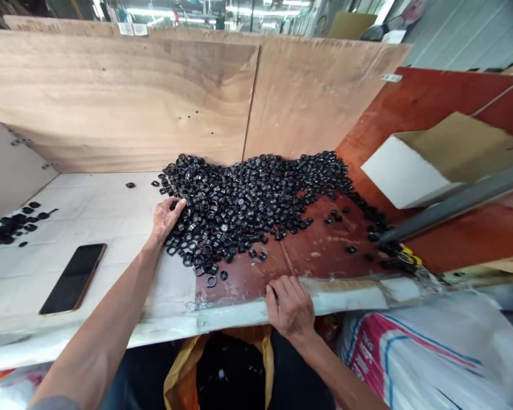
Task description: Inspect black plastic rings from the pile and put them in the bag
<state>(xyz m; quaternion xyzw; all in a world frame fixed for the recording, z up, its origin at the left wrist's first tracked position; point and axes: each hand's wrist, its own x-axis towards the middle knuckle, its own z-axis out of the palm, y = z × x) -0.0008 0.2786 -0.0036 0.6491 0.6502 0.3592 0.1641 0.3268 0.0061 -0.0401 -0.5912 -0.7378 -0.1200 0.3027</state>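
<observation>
A wide heap of small black plastic rings lies against the wooden back board. At its left edge is my left hand, thumb and fingers closed around a black ring mostly hidden by them. My right hand rests on the table's front edge, fingers curled in; a dark bit shows by the thumb, too small to name. A few loose rings lie just in front of the heap, between the hands.
A black phone lies on the white left part of the table, near a small group of black parts. An open carton and a grey bar are at right. Below the edge hangs a yellow-rimmed bag; a white sack stands right.
</observation>
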